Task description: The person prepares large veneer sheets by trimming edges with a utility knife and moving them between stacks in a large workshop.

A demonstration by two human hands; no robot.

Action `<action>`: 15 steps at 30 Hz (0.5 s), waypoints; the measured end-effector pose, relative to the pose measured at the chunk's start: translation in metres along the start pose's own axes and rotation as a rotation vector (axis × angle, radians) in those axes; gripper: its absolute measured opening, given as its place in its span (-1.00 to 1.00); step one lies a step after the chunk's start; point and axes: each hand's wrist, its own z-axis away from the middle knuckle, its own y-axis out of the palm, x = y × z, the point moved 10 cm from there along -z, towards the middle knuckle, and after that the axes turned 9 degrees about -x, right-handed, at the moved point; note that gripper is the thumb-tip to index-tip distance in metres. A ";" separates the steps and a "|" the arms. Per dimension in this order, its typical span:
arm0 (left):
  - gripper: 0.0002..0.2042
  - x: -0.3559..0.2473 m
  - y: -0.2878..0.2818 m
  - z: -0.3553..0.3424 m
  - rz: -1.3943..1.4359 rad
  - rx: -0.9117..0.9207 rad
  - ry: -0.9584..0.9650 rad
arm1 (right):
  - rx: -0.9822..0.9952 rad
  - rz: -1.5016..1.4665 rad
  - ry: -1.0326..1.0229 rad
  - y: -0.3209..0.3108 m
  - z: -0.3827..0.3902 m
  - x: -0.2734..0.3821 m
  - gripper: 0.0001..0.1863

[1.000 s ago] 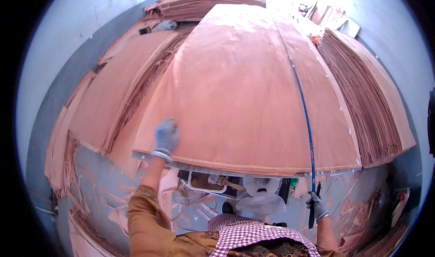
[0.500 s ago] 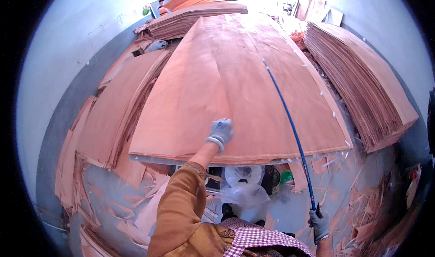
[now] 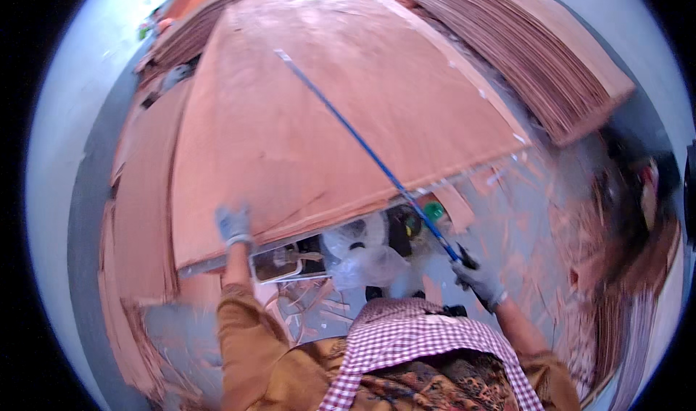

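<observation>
A wide pale reddish veneer sheet [image 3: 341,121] lies atop the central work surface, with thin sheet edges along its front. My gloved left hand [image 3: 233,224] is at its near left part, its fingers smeared by motion. My gloved right hand [image 3: 475,277] grips a long blue rod [image 3: 370,154] near its dark lower end, beside a black piece too blurred to identify. The rod slants up and left across the sheet to a pale tip.
Veneer stacks [image 3: 507,41] stand right, left [image 3: 145,193] and behind. Under the front edge are a clear plastic bag [image 3: 370,266], a white-rimmed tray [image 3: 275,262] and a green round item [image 3: 433,211]. Scraps litter the grey floor [image 3: 507,222]. Pale walls curve along both sides.
The view has turned and tilted. The rod's far end has swung left across the sheet. My left hand has moved from the sheet's middle to its near left part.
</observation>
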 end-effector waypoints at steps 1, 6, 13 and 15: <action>-0.35 0.022 0.028 0.007 -0.053 0.192 -0.137 | -0.011 -0.003 -0.009 -0.001 -0.003 0.009 -0.73; -0.69 0.057 0.065 -0.012 0.316 0.545 -0.092 | 0.081 0.010 -0.065 0.030 -0.016 0.040 -0.71; -0.91 -0.163 -0.070 -0.060 1.414 0.736 -0.220 | 0.089 0.197 -0.125 0.050 -0.024 0.084 -0.75; -0.87 -0.202 -0.097 -0.096 1.453 0.636 -0.046 | 0.048 0.266 -0.256 0.039 -0.028 0.107 -0.75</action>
